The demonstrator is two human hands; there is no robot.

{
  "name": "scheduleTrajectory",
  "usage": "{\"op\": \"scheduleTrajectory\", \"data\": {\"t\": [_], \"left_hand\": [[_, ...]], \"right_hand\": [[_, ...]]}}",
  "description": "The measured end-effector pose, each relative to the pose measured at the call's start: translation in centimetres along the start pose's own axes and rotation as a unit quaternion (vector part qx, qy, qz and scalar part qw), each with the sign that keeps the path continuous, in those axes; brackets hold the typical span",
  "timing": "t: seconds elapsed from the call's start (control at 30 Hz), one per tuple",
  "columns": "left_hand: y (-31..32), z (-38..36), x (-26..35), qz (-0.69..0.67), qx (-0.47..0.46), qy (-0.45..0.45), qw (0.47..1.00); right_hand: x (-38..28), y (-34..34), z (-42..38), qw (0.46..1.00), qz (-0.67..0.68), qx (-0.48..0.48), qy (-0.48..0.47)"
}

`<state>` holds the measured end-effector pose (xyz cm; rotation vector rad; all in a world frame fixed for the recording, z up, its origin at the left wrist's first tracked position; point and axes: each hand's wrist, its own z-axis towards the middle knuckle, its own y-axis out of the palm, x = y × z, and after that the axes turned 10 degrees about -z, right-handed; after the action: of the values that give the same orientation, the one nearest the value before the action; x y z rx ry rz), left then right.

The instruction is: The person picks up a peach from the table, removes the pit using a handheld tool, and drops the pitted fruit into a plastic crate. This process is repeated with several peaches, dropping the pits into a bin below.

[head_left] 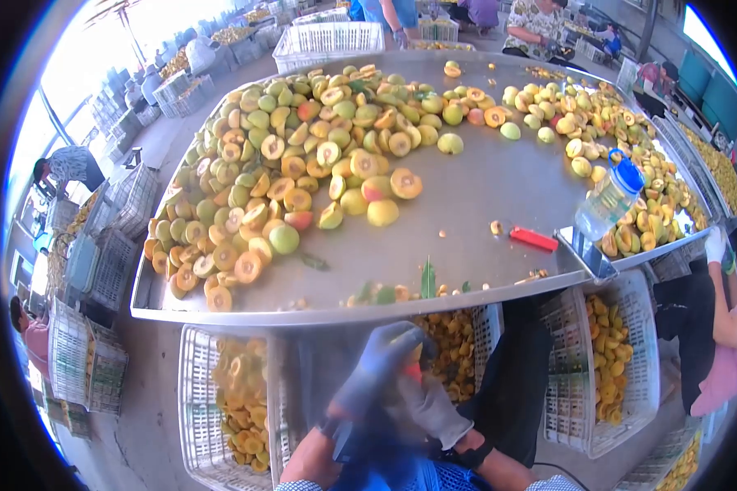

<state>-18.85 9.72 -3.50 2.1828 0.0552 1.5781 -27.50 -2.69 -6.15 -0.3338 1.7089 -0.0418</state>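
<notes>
My left hand [377,367], in a grey-blue glove, is closed above the baskets, in front of the table's near edge. A small yellow and red piece, apparently a peach [413,372], shows between my hands and is blurred. My right hand [436,407], in a pale glove, is closed just below and right of it; what its fingers hold is hidden. Halved peaches [295,199] with brown centres, and some whole green-yellow ones, are heaped on the metal table [467,204]. A red-handled tool [535,238] lies near the front edge.
A water bottle with a blue cap [608,200] stands at the table's right beside a phone-like slab [588,254]. White baskets of fruit [190,401] [648,360] stand below on both sides. A person in pink [733,352] is close at right; others work farther back.
</notes>
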Motion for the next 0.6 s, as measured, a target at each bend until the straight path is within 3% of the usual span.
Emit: {"op": "scheduleTrajectory", "data": {"t": [0.07, 0.1, 0.23, 0.33, 0.4, 0.53, 0.57, 0.6], "left_hand": [[-0.5, 0.0, 0.6, 0.071, -0.064, -0.002, 0.995], [-0.6, 0.0, 0.8, 0.101, -0.061, -0.008, 0.993], [-1.0, 0.3, 1.3, 0.139, -0.118, -0.016, 0.983], [-0.1, 0.0, 0.3, 0.162, -0.043, 0.063, 0.984], [-0.1, -0.3, -0.6, 0.175, 0.005, 0.140, 0.975], [0.5, -0.7, -1.3, 0.138, 0.050, 0.248, 0.957], [0.4, -0.7, -1.1, 0.139, 0.050, 0.249, 0.957], [0.1, -0.7, -1.0, 0.120, 0.024, 0.175, 0.977]], "right_hand": [[-1.1, -0.2, -0.5, 0.969, 0.172, -0.076, 0.162], [-1.3, 0.0, -0.7, 0.956, 0.229, -0.098, 0.154], [-2.3, 0.0, -0.7, 0.973, 0.174, -0.083, 0.130], [-1.8, 0.4, -0.2, 0.984, 0.162, -0.039, 0.066], [-1.8, -0.2, -0.4, 0.958, 0.212, -0.109, 0.158], [-1.8, -0.3, -0.3, 0.960, 0.168, -0.114, 0.195], [-1.2, -0.2, -0.1, 0.972, 0.153, -0.109, 0.142], [-0.8, -0.1, -0.2, 0.981, 0.136, -0.103, 0.089]]}}
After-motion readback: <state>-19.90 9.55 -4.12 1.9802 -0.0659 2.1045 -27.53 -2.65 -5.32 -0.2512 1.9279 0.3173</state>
